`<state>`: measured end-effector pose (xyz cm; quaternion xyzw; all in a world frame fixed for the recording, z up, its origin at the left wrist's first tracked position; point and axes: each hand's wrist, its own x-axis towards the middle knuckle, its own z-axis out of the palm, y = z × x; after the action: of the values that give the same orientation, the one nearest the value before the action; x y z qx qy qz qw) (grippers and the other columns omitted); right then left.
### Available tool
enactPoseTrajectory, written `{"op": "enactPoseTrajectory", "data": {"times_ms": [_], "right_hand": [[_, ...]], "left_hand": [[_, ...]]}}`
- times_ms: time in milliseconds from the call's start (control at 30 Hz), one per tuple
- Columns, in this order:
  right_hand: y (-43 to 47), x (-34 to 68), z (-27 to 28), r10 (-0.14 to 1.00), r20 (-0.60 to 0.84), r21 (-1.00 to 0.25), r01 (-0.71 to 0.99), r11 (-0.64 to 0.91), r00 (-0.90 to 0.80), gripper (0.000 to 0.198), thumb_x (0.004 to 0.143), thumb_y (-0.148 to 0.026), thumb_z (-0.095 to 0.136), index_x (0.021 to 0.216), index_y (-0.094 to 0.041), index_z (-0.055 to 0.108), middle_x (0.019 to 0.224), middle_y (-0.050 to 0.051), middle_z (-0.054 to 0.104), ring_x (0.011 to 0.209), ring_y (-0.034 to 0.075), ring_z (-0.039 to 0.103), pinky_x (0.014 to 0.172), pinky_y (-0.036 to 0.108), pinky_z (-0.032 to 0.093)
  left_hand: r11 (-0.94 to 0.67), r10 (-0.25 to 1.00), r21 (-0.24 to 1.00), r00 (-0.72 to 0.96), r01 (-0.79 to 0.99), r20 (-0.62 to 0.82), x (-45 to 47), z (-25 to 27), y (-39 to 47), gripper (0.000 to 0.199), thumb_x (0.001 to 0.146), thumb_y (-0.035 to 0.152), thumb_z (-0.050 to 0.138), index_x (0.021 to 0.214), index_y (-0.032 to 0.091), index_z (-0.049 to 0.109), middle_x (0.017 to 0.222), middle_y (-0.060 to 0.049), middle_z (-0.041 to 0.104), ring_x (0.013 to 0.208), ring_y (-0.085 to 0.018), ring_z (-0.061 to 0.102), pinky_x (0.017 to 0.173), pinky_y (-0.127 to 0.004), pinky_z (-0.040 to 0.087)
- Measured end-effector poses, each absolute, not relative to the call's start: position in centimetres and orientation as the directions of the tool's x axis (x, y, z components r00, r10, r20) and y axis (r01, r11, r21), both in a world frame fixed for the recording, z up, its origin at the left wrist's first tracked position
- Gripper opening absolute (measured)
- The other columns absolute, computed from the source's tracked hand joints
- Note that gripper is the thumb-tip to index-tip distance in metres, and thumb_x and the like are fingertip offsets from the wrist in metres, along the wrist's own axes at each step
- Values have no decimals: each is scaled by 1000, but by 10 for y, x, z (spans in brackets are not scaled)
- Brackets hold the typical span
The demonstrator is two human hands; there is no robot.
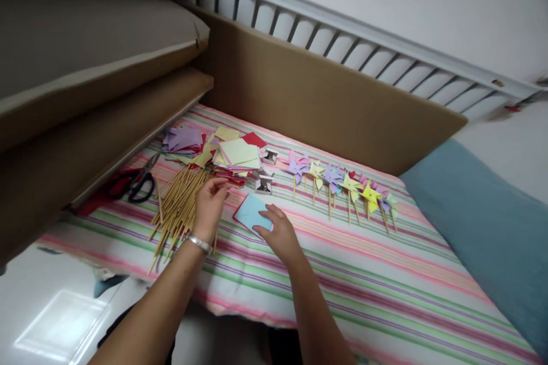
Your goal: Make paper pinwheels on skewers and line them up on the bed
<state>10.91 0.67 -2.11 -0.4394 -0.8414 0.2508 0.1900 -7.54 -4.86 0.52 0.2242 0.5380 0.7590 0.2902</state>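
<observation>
My left hand (209, 208), wearing a silver bracelet, hovers over the right side of a pile of thin wooden sticks (177, 205). Its thumb and fingertips are pinched together; what is between them is too small to make out. My right hand (278, 234) grips the right edge of a light blue paper square (252, 212) with thumb and fingers. A red sheet shows beneath that square. Beyond the hands lies a stack of pale cut paper squares (240, 153). Two small open boxes (264, 184) with tiny contents stand right of the stack.
Finished paper pinwheels on sticks (351, 187) lie in a row at the right. Scissors (139, 179) and purple paper pieces (183, 140) are at the left. A cardboard panel (308, 85) stands behind the striped cloth (363, 262); large brown boards (107, 102) border the left.
</observation>
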Motion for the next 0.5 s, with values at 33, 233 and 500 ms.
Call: {"op": "enactPoseTrajectory", "data": {"times_ms": [33,233,500], "right_hand": [[4,107,-25,830,75,-565,663,492,-552,45,66,-34,71,108,-17,65,131,14,50,127,30,39,104,46,32],[2,102,-42,809,62,-513,677,528,-585,58,64,-34,73,118,-18,58,137,15,44,130,33,33,105,51,28],[2,99,-39,794,77,-471,679,562,-603,54,67,-31,70,118,-21,58,132,14,50,127,34,37,103,53,29]], "left_hand": [[-215,708,947,-706,-239,-17,-77,4,-47,18,68,24,63,84,14,62,75,-3,63,68,-13,58,65,-26,46],[-124,788,959,-613,-255,-62,-74,10,-42,17,63,24,67,76,14,63,71,-3,64,67,-13,58,65,-27,46],[-110,810,963,-583,-244,-55,-66,9,-33,20,65,28,68,78,13,64,71,-3,64,64,-12,58,65,-27,46]]}}
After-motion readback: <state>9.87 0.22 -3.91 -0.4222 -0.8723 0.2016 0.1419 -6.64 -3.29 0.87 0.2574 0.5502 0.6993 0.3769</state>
